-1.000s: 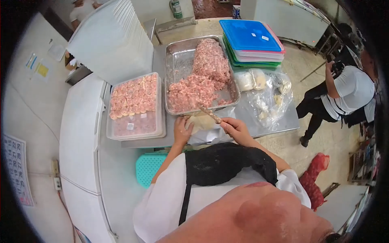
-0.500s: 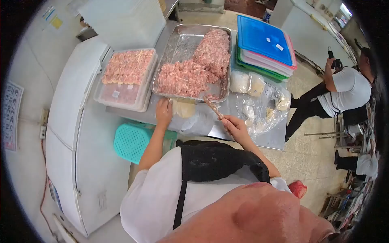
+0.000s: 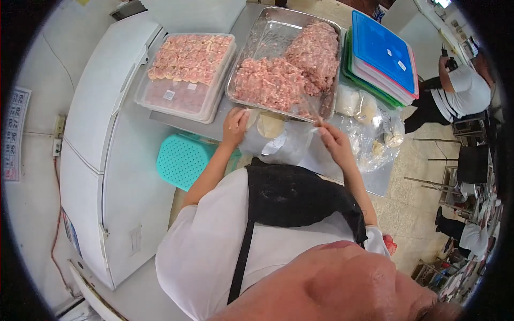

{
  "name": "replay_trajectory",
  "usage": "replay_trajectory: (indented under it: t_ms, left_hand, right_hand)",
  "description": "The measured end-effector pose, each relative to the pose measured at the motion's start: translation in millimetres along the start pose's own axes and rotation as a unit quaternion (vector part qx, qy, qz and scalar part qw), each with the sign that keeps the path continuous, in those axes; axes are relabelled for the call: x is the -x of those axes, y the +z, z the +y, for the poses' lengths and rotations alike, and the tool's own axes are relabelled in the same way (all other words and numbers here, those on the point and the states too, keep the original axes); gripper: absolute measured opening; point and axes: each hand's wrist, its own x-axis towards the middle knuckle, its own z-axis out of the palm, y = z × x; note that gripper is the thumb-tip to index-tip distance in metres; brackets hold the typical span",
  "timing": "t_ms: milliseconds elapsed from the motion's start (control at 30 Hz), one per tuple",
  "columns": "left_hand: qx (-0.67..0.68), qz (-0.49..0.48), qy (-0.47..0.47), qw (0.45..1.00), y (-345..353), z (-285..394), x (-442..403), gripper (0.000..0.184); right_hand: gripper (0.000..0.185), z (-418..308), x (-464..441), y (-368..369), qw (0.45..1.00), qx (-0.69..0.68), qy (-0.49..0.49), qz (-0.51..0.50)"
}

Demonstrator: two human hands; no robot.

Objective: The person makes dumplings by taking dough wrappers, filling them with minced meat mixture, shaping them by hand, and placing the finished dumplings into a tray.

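Note:
My left hand (image 3: 235,127) is closed at the front edge of the steel table, its fingertips on the edge of a pale round dough wrapper (image 3: 250,119). Another round wrapper (image 3: 270,125) lies just to the right on clear plastic. In my right hand (image 3: 336,143) is a thin stick-like spatula (image 3: 312,109), smeared with meat. Its far end reaches over the near rim of a steel tray (image 3: 256,106), into the minced meat (image 3: 273,85). A larger mound of mince (image 3: 316,56) fills the tray's back right.
Left of the tray, a plastic container (image 3: 214,101) holds rows of meat-topped dumplings. Stacked coloured lids (image 3: 383,48) and bagged dough (image 3: 369,109) are at right. A teal perforated stool (image 3: 182,160) stands below; a person (image 3: 460,91) is at far right.
The view has shifted, so the table sits higher and farther right. The spatula has moved from the tray's near rim into the mince, and my left hand has come onto a wrapper.

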Motion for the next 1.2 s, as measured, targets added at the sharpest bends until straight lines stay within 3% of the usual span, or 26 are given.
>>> replay_trajectory:
  t_ms: [100,200,300,400,500,600,700,800,900,1000,1033,1200]
  left_hand:
    - [0.021,-0.039,-0.021,0.999,-12.3,1.9,-7.3,0.019]
    - [0.175,-0.092,-0.147,0.969,-23.7,13.5,-14.4,0.018]
    - [0.221,-0.187,-0.222,0.931,-34.4,11.6,-25.0,0.018]
    - [0.503,-0.189,-0.304,0.787,-27.4,-7.9,-29.5,0.019]
    - [0.626,-0.19,-0.366,0.662,-51.0,19.8,-55.0,0.022]
    - [0.437,-0.274,-0.248,0.82,-47.4,12.9,-60.0,0.024]
    - [0.269,-0.366,-0.111,0.884,-48.8,16.8,-58.5,0.027]
    - [0.285,-0.369,-0.141,0.873,-41.6,14.3,-51.5,0.028]
    - [0.429,-0.324,-0.156,0.828,-33.8,7.1,-49.6,0.03]
    - [0.631,-0.217,-0.407,0.624,-28.4,9.4,-50.1,0.032]
    - [0.67,-0.215,-0.426,0.568,-32.9,12.2,-57.0,0.031]
    - [0.493,-0.275,-0.284,0.775,-61.8,19.9,-77.4,0.022]
  right_hand:
    - [0.031,-10.2,-19.5,1.4,0.998,0.053,0.034,0.021]
    - [0.029,-11.8,-49.3,-1.1,0.954,0.254,-0.15,0.059]
    - [0.028,-22.8,-80.4,-11.0,0.948,0.292,-0.113,0.061]
    - [0.031,-27.8,-117.3,-25.7,0.92,0.37,-0.109,0.064]
    - [0.035,-35.4,-159.0,-41.4,0.868,0.475,-0.117,0.078]
    - [0.036,-49.2,-192.0,-48.9,0.807,0.576,-0.112,0.068]
    - [0.035,-46.0,-224.0,-45.0,0.746,0.659,-0.098,0.018]
    - [0.038,-39.9,-228.7,-6.6,0.727,0.683,-0.078,-0.006]
    - [0.041,-19.0,-224.9,13.2,0.746,0.659,-0.097,0.012]
    - [0.042,-24.0,-213.3,1.1,0.745,0.655,-0.121,0.017]
    - [0.039,-36.9,-208.6,-1.8,0.748,0.655,-0.108,0.01]
    - [0.04,-52.2,-207.7,-24.3,0.736,0.664,-0.129,0.029]
